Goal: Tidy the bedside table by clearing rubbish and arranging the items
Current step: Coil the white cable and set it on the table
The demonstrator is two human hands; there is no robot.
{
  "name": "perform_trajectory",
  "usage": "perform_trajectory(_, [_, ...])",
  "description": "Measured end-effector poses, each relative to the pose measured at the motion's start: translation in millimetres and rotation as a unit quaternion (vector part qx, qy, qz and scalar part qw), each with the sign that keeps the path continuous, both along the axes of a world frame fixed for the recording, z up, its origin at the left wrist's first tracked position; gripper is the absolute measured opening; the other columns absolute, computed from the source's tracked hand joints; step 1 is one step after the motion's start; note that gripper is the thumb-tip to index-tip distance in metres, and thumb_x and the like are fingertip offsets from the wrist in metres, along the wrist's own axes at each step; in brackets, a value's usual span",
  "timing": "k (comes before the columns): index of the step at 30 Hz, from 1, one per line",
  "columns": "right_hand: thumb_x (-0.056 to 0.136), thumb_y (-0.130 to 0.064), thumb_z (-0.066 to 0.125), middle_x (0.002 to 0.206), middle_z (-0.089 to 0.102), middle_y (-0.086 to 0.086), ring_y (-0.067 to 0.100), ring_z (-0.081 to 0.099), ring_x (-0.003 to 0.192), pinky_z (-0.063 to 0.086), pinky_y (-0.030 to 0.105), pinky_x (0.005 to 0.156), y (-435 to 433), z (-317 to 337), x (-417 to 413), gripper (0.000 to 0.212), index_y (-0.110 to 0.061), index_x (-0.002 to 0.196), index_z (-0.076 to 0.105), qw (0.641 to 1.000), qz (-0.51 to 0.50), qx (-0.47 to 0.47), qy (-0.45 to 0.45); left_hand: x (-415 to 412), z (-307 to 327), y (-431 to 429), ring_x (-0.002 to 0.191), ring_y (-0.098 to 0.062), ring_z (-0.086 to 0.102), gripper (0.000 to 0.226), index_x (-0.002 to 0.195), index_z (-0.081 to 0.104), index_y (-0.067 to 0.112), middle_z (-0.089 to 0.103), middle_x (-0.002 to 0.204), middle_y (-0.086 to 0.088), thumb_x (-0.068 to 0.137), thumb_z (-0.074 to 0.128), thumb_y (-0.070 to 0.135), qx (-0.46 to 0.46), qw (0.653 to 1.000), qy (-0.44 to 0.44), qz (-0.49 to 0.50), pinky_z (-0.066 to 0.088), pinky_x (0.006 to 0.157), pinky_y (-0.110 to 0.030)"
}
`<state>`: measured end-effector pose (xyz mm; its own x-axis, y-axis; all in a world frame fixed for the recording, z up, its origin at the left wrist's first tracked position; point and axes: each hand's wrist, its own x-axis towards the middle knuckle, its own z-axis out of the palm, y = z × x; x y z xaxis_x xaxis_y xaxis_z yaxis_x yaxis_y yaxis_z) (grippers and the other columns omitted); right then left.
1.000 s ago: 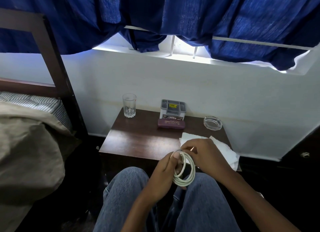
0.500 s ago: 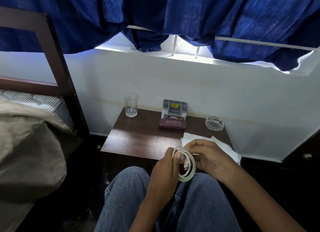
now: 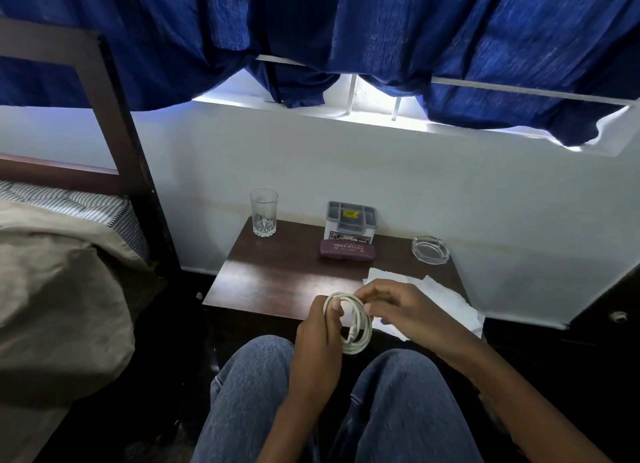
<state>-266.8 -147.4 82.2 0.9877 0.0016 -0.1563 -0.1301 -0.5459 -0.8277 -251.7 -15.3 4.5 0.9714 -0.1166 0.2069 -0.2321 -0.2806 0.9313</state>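
I see the left hand (image 3: 317,338) curled round a coiled white cable (image 3: 366,331) over the bedside table (image 3: 284,279) front edge, right hand (image 3: 408,313) pinching the coil's top, purple case (image 3: 347,250) reading PRINCE OPTICALS at the back, grey organiser (image 3: 350,220) with 1 yellow label behind it, print unreadable

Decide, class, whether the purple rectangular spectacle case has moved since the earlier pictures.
No. The purple rectangular spectacle case still lies directly in front of the grey plastic organiser box, just as before.
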Motion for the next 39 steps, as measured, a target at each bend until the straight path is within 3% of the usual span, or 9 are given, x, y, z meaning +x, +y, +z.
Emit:
perform_trajectory(4, [0.08, -0.017, 0.069, 0.093, 0.051, -0.008, 0.002, 0.047, 0.083, 0.039, 0.01, 0.073, 5, 0, -6, 0.027, -0.028, 0.104, 0.063, 0.982, 0.057, -0.119, -0.138, 2, -4, 2, 0.053, -0.005, 0.045, 0.03, 0.088, 0.053, 0.02, 0.054, 0.062, 0.003, 0.098, 0.03, 0.036, 0.003, 1.0, 0.008, -0.001, 0.041, 0.055, -0.031])
perform_trajectory(11, [0.084, -0.033, 0.06, 0.084, 0.041, -0.016, 0.003, 0.043, 0.081, 0.043, 0.028, 0.073, 19, 0, -14, 0.017, -0.028, 0.1, 0.061, 0.926, 0.144, -0.328, -0.122, 3, -5, 3, 0.057, -0.003, 0.053, 0.023, 0.082, 0.05, 0.03, 0.06, 0.065, 0.005, 0.099, 0.035, 0.031, 0.005, 1.0, 0.015, 0.011, 0.04, 0.053, -0.026])
perform_trajectory(14, [0.087, -0.031, 0.058, 0.08, 0.047, -0.015, 0.006, 0.049, 0.077, 0.045, 0.031, 0.073, 18, -2, -13, 0.01, -0.026, 0.094, 0.063, 0.936, 0.138, -0.291, -0.143, 2, -5, 5, 0.064, -0.002, 0.058, 0.021, 0.115, 0.05, 0.028, 0.059, 0.071, 0.013, 0.099, 0.037, 0.029, 0.035, 0.999, 0.016, 0.005, 0.043, 0.056, -0.023])
perform_trajectory(17, [0.088, -0.026, 0.058, 0.08, 0.052, -0.013, 0.007, 0.052, 0.077, 0.046, 0.033, 0.074, 16, -2, -12, 0.007, -0.023, 0.089, 0.064, 0.943, 0.156, -0.244, -0.161, -1, -3, 5, 0.066, -0.003, 0.056, 0.041, 0.136, 0.03, 0.032, 0.056, 0.072, 0.012, 0.098, 0.041, 0.024, 0.076, 0.997, 0.027, -0.004, 0.039, 0.053, -0.021])
perform_trajectory(21, [0.086, -0.025, 0.055, 0.081, 0.056, -0.016, 0.004, 0.055, 0.076, 0.046, 0.023, 0.071, 18, 2, -12, 0.015, -0.018, 0.091, 0.067, 0.959, 0.169, -0.145, -0.175, -1, -6, 5, 0.074, -0.007, 0.06, 0.017, 0.111, 0.041, 0.034, 0.063, 0.084, 0.009, 0.096, 0.04, 0.026, 0.101, 0.995, 0.003, 0.004, 0.044, 0.06, -0.026])
perform_trajectory(26, [0.091, -0.003, 0.055, 0.072, 0.06, -0.001, 0.012, 0.059, 0.059, 0.055, 0.03, 0.059, 0, 18, -7, 0.013, -0.01, 0.087, 0.066, 0.981, -0.003, 0.111, -0.157, 8, -6, 7, 0.073, -0.003, 0.058, 0.018, 0.101, 0.057, 0.027, 0.06, 0.08, 0.018, 0.097, 0.041, 0.034, 0.062, 0.996, -0.062, 0.0, 0.041, 0.06, -0.017])
perform_trajectory(33, [0.09, 0.005, 0.044, 0.062, 0.054, 0.012, 0.018, 0.056, 0.047, 0.053, 0.028, 0.046, -9, 19, 0, 0.019, 0.002, 0.081, 0.061, 0.906, -0.202, 0.361, -0.09, 11, -2, 10, 0.074, 0.003, 0.059, 0.027, 0.118, 0.059, 0.031, 0.064, 0.081, 0.017, 0.093, 0.054, 0.025, -0.012, 0.994, -0.057, -0.091, 0.045, 0.068, -0.011])
perform_trajectory(36, [0.089, 0.005, 0.044, 0.059, 0.055, 0.011, 0.015, 0.057, 0.045, 0.052, 0.025, 0.045, -12, 18, 1, 0.019, 0.002, 0.079, 0.061, 0.883, -0.235, 0.402, -0.057, 15, 3, 16, 0.076, 0.007, 0.06, 0.032, 0.108, 0.058, 0.041, 0.065, 0.089, 0.019, 0.093, 0.055, 0.013, -0.025, 0.992, -0.057, -0.112, 0.044, 0.069, -0.007])
perform_trajectory(39, [0.087, 0.007, 0.046, 0.057, 0.057, 0.011, 0.015, 0.056, 0.045, 0.053, 0.025, 0.045, -12, 16, 0, 0.018, 0.003, 0.077, 0.061, 0.891, -0.231, 0.387, -0.048, 16, 2, 18, 0.073, 0.005, 0.061, 0.026, 0.112, 0.06, 0.029, 0.065, 0.091, 0.013, 0.095, 0.051, 0.011, -0.037, 0.995, -0.058, -0.071, 0.042, 0.067, -0.005])
